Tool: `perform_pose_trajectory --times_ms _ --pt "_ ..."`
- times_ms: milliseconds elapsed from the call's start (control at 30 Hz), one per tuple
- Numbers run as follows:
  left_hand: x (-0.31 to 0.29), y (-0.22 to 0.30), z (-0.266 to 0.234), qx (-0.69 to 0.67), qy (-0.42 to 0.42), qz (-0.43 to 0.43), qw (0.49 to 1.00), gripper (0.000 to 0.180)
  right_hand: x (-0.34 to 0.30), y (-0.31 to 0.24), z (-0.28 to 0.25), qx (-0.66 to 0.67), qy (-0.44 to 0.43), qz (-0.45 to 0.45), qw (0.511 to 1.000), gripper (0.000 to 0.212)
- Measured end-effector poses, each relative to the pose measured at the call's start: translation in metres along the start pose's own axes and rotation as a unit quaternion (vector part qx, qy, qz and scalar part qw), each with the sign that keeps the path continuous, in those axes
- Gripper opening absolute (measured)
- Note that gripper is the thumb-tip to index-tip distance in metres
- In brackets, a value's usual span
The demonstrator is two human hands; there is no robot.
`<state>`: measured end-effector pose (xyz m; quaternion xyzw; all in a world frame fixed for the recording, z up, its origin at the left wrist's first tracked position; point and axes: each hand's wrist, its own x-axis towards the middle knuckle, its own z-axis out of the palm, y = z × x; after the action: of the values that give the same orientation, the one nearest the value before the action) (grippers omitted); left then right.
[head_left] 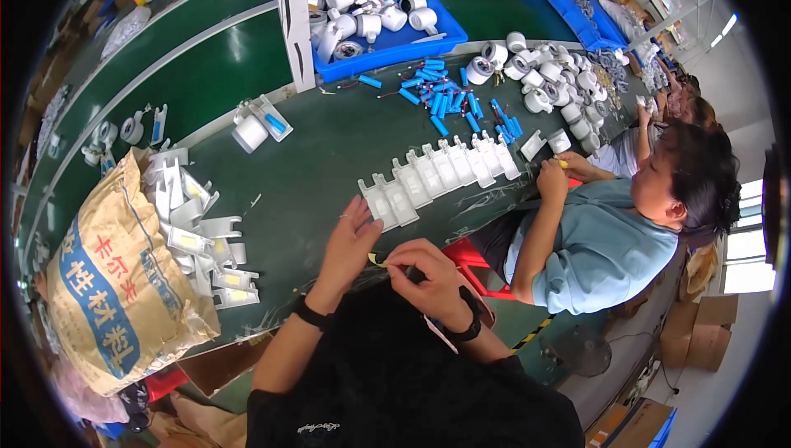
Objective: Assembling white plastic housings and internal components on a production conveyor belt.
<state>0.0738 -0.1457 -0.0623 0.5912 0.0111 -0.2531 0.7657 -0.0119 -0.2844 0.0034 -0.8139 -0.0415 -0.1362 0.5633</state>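
Note:
A row of white plastic panels lies slantwise on the green table, edges side by side. My left hand is at the near left end of that row, fingers stretched out, its tips by the last panel. In front of my body, my right hand is closed in a pinch. From its fingertips a small yellow strip sticks out toward my left wrist. More white panels, some bearing yellow patches, lie heaped at the left.
A large printed paper sack stands left. Blue cylindrical batteries lie beyond the row, near white round housings. A blue tray holds more housings. A co-worker sits right, handling a small yellow item.

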Motion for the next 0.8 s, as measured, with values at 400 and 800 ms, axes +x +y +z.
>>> perform_pose_trajectory --times_ms 400,800 --pt "-0.053 0.017 -0.033 -0.084 0.028 0.069 0.994 0.051 0.004 0.019 0.032 0.214 -0.012 0.162 0.963 0.005" --pt "-0.306 -0.079 -0.128 0.327 0.488 0.155 0.794 0.009 -0.039 -0.039 0.177 0.189 -0.557 0.107 0.802 0.025"
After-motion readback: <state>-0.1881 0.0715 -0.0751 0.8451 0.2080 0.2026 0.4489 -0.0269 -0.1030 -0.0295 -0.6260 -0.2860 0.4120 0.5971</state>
